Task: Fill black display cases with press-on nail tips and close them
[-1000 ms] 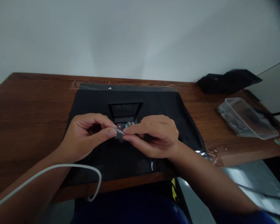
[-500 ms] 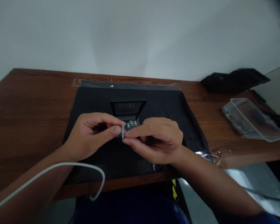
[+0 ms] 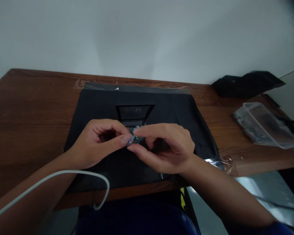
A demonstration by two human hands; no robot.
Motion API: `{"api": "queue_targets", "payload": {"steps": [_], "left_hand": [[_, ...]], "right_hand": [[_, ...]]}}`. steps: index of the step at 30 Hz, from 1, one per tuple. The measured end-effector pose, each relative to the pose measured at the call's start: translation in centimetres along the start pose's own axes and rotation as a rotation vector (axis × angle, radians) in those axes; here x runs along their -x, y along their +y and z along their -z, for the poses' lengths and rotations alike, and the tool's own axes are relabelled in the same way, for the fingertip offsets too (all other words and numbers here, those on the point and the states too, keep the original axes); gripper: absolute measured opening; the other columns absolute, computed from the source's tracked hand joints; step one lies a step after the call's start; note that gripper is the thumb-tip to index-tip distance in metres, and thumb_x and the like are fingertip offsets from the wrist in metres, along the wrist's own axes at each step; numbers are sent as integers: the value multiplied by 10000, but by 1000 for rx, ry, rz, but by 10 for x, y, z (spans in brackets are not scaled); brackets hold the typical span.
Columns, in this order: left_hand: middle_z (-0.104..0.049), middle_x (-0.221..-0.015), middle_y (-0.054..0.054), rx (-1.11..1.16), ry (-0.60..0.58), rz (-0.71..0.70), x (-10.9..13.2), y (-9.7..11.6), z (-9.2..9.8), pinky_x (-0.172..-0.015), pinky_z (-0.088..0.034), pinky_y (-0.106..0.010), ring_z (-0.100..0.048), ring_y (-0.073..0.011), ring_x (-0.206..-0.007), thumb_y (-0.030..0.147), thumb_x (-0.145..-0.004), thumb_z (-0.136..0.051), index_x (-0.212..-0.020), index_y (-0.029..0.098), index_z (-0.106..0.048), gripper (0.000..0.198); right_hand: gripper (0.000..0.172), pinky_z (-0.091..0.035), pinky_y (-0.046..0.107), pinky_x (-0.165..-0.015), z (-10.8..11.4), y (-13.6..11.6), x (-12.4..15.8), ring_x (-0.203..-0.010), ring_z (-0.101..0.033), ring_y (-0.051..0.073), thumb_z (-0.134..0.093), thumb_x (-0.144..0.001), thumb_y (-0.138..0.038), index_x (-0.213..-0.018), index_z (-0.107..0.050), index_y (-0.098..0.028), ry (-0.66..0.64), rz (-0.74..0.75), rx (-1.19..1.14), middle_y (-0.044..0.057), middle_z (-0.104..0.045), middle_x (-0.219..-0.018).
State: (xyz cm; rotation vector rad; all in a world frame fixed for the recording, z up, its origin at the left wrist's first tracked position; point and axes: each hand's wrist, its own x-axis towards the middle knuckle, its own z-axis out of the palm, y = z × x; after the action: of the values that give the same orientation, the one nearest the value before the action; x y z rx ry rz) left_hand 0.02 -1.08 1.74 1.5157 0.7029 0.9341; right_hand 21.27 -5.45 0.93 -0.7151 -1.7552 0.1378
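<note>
My left hand [image 3: 98, 142] and my right hand [image 3: 165, 147] meet over the middle of a black mat [image 3: 107, 104], fingertips pinched together on one small pale piece [image 3: 130, 140] held between them. What the piece is I cannot make out. Right behind my fingertips stands a small open black box [image 3: 134, 112] with several small round bits [image 3: 138, 128] in its near part, partly hidden by my fingers.
The mat lies on a brown wooden desk [image 3: 26, 111] against a white wall. A clear plastic tub [image 3: 264, 127] and a black pouch [image 3: 247, 84] sit at the right end. A white cable [image 3: 71, 174] loops over my left forearm at the desk's front edge.
Both hands stayed together and the small piece turned between my fingertips. My right index finger has lifted a little higher over it. The view shifted slightly.
</note>
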Motion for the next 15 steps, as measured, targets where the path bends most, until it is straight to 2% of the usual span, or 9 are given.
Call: {"api": "queue_targets", "payload": {"steps": [4,9,15], "left_hand": [[-806,-669,-5,4,1,15,1,-1,1,-582,-561,-127,-688,-94,-587,392,-870,-1014,-779,253,-888,208],[-851,-756,22,56,-31,53,2,-3,2,-665,-594,-107,-735,-84,-663,318,-911,-970,-842,288,-905,99],[-858,-786,-3,68,-37,48,4,-5,2,-678,-604,-122,-741,-98,-689,353,-933,-960,-868,271,-909,116]], "right_hand": [[194,-547,153,-589,1,2,0,-525,-604,41,-845,-1024,-194,-1211,-800,-169,-66,16,-8,-106,-654,-649],[219,-554,157,-608,3,4,0,-550,-640,39,-814,-1036,-155,-1253,-799,-130,-107,32,-8,-82,-751,-718],[211,-560,150,-635,7,8,-1,-582,-681,45,-805,-1080,-228,-1270,-796,-136,-144,46,0,-81,-758,-709]]}}
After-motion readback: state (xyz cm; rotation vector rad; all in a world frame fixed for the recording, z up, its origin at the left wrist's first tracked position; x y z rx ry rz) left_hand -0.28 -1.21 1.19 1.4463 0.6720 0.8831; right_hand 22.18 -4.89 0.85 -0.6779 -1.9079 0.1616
